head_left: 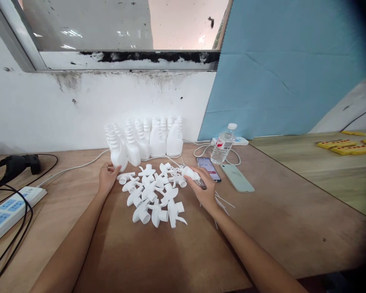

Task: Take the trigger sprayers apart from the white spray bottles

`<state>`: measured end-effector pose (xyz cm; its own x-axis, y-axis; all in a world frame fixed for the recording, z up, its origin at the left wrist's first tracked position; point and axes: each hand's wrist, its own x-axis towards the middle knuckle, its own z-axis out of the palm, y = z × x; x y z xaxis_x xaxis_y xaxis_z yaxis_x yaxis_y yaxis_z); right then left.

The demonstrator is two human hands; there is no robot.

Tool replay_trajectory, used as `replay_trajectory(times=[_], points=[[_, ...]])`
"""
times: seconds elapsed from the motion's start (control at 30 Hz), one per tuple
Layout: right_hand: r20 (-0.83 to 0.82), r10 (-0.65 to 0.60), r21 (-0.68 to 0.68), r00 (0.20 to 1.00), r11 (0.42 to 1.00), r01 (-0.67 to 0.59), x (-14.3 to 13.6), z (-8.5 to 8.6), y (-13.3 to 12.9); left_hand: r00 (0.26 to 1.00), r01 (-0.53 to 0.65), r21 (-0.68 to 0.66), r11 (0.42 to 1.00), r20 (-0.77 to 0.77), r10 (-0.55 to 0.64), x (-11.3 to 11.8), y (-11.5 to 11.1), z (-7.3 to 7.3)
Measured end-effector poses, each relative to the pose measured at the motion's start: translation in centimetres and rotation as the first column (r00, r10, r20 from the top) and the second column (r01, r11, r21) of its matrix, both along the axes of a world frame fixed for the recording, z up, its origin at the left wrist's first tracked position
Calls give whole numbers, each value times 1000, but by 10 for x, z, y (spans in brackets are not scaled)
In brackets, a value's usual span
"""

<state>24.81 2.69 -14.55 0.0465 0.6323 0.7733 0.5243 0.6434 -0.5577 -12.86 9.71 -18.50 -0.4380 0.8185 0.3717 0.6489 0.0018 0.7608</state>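
Note:
My left hand (108, 178) is closed at the base of the leftmost white spray bottle (118, 156), thumb in front and fingers at its side. The bottle stands upright at the end of a group of white bottles (158, 142) against the wall. In my right hand (208, 189) is a white trigger sprayer head (190, 173), held between thumb and fingers; part of it is hidden by the hand. Several more white sprayer heads (149, 191) lie in a loose pile between my hands. Thin white tubes (222, 201) lie partly under my right wrist.
A water bottle (224, 144) stands behind a lit phone (208, 167) and a pale green phone (237, 178) on the right. A power strip (12, 209), black cables and a black strapped device (16, 167) sit at left. Yellow pieces (350, 147) lie far right.

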Motion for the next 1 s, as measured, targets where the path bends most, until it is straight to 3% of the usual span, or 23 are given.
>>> replay_trajectory(times=[0.23, 0.4, 0.5, 0.6, 0.7, 0.8, 0.9, 1.0], points=[[14, -8, 27, 1000, 1000, 8, -1, -1, 0, 998, -49, 121, 991, -27, 52, 1, -3, 0], [-7, -9, 22, 1000, 1000, 9, -1, -3, 0, 995, -93, 301, 949, 54, 81, 20, -16, 18], [-32, -54, 23, 998, 998, 55, -3, -5, -3, 996, 26, 323, 946, 73, -53, 47, -26, 35], [-57, -109, 11, 992, 994, 110, -7, -7, -7, 948, 291, 249, 924, 52, -313, 85, -42, 46], [-35, -118, 13, 992, 993, 119, -9, -11, -10, 817, 568, 149, 809, 20, -577, 123, -63, 49], [52, -90, 20, 995, 996, 89, -10, -15, -12, 612, 788, 122, 604, -48, -789, 152, -82, 46], [139, -41, 22, 989, 999, 39, -13, -18, -15, 457, 887, 78, 454, -12, -890, 165, -93, 42], [248, 69, 25, 966, 997, -78, -18, -21, -18, 375, 927, 16, 376, 26, -927, 166, -96, 38]])
